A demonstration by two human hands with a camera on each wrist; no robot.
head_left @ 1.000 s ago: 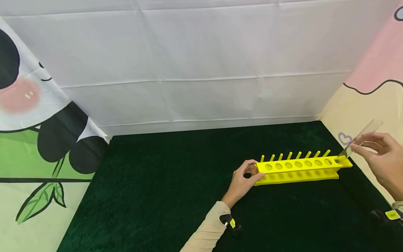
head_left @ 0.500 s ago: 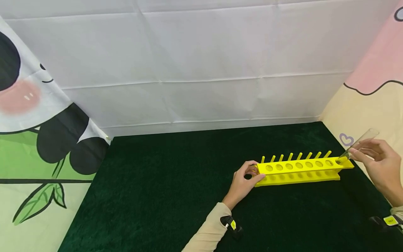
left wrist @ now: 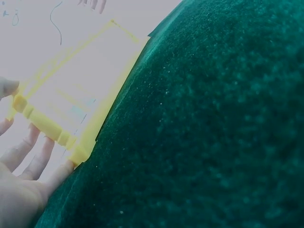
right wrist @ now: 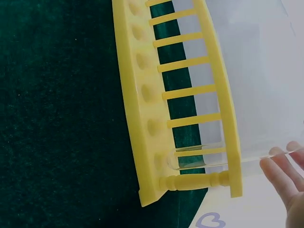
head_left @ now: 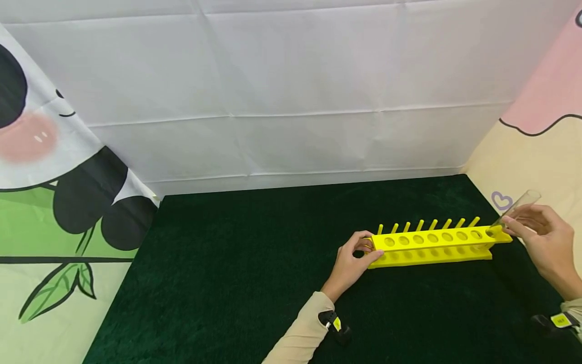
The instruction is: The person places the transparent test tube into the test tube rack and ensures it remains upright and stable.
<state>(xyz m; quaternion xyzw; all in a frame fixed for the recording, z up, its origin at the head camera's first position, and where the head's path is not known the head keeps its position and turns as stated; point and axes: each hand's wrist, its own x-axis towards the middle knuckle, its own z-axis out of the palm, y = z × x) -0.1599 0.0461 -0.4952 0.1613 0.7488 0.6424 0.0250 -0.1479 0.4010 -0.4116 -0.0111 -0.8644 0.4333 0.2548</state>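
Observation:
A yellow test tube rack [head_left: 409, 247], with a row of holes and upright pegs along its back, stands at the table's right side. My left hand [head_left: 349, 264] grips its left end, thumb in front; in the left wrist view the fingers curl about the end post [left wrist: 47, 126]. Between thumb and fingers, my right hand [head_left: 547, 242] pinches a clear test tube [head_left: 524, 200] near its upper part. The tube leans right from the rack's rightmost hole. In the right wrist view the test tube [right wrist: 197, 156] passes through the top board, its rounded bottom close to the lower board.
Dark green cloth [head_left: 227, 273] covers the table. A white sheet [head_left: 291, 101] hangs behind it. Printed cloths, a panda one [head_left: 82, 192] at left and a pink and cream one [head_left: 536, 141] at right, flank the table.
My right hand has moved slightly down and left, lowering the test tube further into the rack's end hole. My left hand keeps its grip on the rack.

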